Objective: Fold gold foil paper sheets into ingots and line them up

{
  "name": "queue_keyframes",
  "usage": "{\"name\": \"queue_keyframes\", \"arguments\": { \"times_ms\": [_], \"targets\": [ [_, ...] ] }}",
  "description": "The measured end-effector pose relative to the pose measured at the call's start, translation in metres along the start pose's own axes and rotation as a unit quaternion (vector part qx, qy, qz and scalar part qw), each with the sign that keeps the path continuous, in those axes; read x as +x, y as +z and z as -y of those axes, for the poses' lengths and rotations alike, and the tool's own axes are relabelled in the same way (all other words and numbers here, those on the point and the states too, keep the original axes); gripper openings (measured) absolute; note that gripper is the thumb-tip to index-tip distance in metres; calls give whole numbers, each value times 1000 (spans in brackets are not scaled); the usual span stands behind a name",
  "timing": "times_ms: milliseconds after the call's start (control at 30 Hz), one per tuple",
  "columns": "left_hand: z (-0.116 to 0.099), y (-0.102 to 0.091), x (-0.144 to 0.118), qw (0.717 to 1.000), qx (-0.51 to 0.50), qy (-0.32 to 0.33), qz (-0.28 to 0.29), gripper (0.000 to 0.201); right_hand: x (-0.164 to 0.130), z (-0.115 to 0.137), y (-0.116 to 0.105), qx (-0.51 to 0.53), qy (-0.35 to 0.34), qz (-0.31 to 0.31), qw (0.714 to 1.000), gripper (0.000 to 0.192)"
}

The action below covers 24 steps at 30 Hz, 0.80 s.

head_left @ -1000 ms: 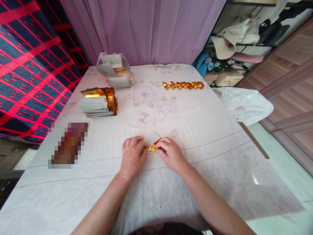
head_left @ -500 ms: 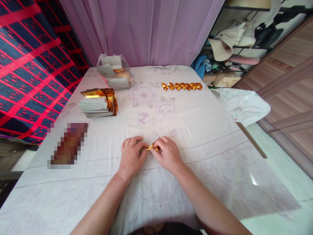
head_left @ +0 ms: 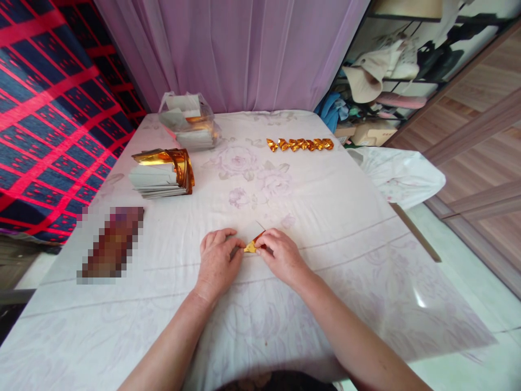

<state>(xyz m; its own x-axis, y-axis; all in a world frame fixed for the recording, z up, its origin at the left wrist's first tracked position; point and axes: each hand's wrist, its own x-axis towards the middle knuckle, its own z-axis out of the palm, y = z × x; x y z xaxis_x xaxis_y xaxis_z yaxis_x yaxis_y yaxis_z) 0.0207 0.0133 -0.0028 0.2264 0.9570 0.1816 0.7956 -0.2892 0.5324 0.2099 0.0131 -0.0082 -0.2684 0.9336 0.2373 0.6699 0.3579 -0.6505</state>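
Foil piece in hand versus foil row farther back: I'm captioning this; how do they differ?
The foil piece is single; the foil row holds several. Left hand and right hand touch the foil piece; neither touches the foil row. The foil piece has a pale flap; the foil row looks all gold. Both show gold.

— how does the left arm (head_left: 173,335) lie?
— bare forearm slanting in from the lower left. the left hand (head_left: 218,258) is palm down, fingers (head_left: 217,238) bent, thumb tip near the index finger.
— and the right arm (head_left: 358,328)?
— it slants in from the lower right, forearm bare too. the right hand (head_left: 286,258) is near the left, not touching, thumb and index finger drawn into a pinching grip, the other fingers curled.
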Motion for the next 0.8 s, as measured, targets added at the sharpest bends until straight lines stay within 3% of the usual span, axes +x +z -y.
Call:
{"name": "queue_keyframes", "arguments": {
  "times_ms": [200, 333, 567, 700, 800],
  "targets": [
    [2, -1, 0, 1000, 3, 15, 4, 19, -3, -10, -7, 45, -48, 4, 998, 24],
    [3, 0, -1, 999, 15, 43, -12, 18, -6, -17, -9, -36, -75, -48, 995, 34],
    [-1, -2, -3, 990, 67, 115, -44, 23, -7, -26, -17, -97, -66, -38, 992, 39],
    [-5, -5, -4, 979, 108, 171, -22, 25, -7, -24, -17, -95, -57, -33, 993, 37],
    [-9, -7, -5, 977, 120, 177, -3, 26, -8, -22, -17, -92, -54, -33, 994, 37]
  ]
}}
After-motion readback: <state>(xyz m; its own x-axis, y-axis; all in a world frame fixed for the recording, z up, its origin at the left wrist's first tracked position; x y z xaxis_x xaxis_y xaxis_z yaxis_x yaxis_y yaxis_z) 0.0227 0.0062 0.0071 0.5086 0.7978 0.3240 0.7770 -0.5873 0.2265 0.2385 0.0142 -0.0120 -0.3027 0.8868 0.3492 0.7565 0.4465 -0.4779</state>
